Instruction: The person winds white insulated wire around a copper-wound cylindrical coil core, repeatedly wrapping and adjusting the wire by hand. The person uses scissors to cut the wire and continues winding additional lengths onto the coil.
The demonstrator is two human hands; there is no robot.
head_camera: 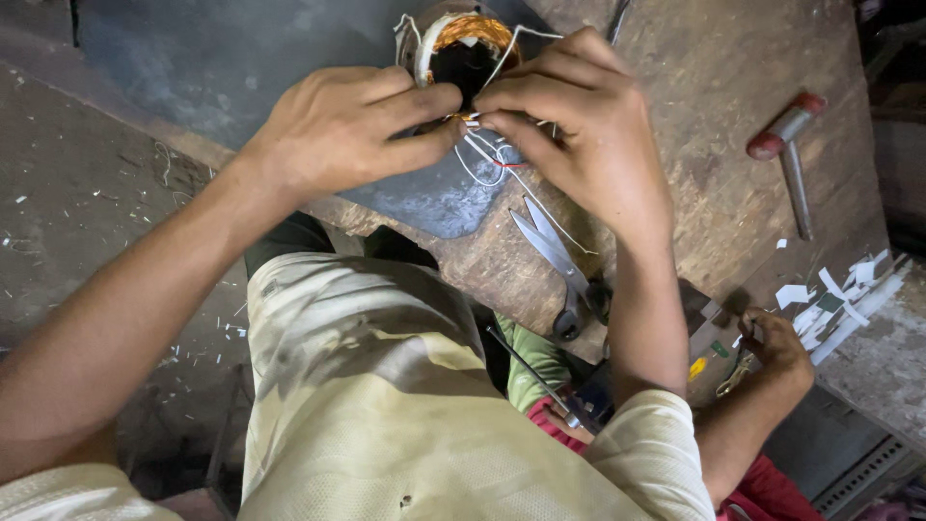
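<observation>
Two bare hands meeting over a worn brown wooden counter [714, 106], far in the scene. Spread on that counter, a dark grey metal sheet [241, 58] running off to the far left. On the sheet's right part, a round coil of copper wire with white paper strips [461, 43], partly hidden behind the fingers. Left hand [342, 130] at the coil's near left edge, grip pinched together on thin white wires [492, 159] at the coil's near rim. Right hand [579, 116] at the coil's near right edge, grip likewise closed on the same wires, fingertips of both hands touching. Loose loops of those wires trailing toward the near side of the sheet. Just near of the right hand, grey steel scissors with dark handles [559, 260], blades apart, lying on the counter. Far right, a red-headed mallet with a metal handle [791, 145]. Near right, another person's hand [772, 347] beside scattered white paper scraps [839, 294].
</observation>
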